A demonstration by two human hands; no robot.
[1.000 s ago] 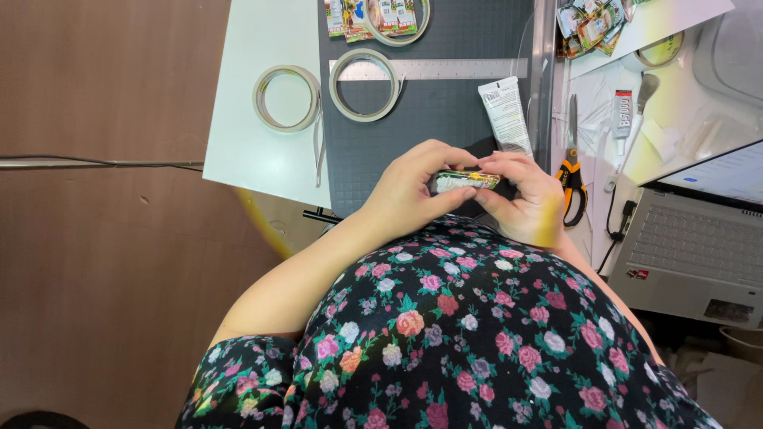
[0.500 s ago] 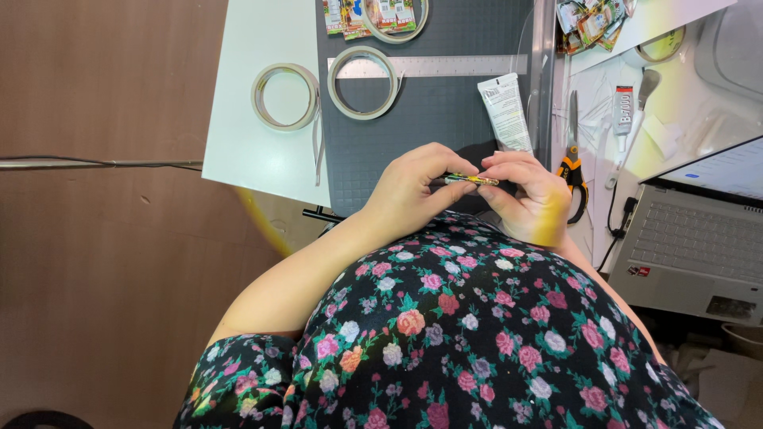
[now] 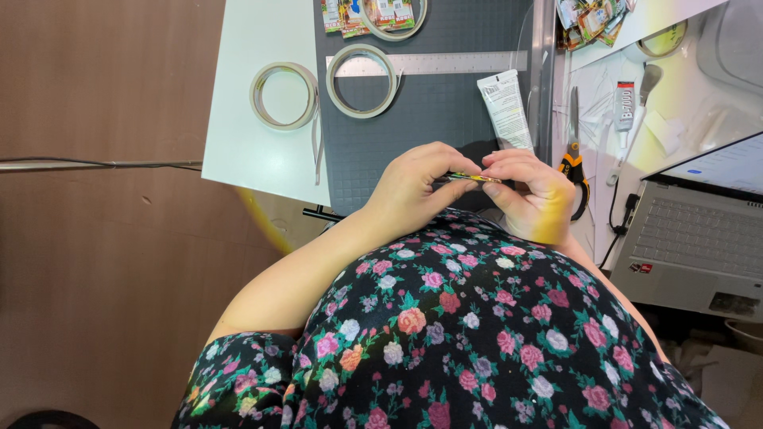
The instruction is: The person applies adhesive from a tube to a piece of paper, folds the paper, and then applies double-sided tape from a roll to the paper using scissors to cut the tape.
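Observation:
My left hand [image 3: 417, 187] and my right hand [image 3: 531, 191] meet just above my flowered dress, over the near edge of a dark grey cutting mat [image 3: 429, 111]. Between their fingertips they pinch a small flat colourful card [image 3: 470, 178], seen edge-on as a thin strip. Both hands have fingers closed on it. A white glue tube [image 3: 505, 107] lies on the mat just beyond my right hand.
Two tape rolls [image 3: 284, 95] [image 3: 362, 81] and a metal ruler [image 3: 445, 63] lie on the mat and a pale sheet. Scissors with orange handles [image 3: 574, 155], a small glue bottle [image 3: 625, 103] and a laptop [image 3: 699, 238] are at the right. Printed cards [image 3: 366, 14] sit at the top.
The small card has turned from showing its face to lying edge-on between my fingertips. My hands have stayed in the same place.

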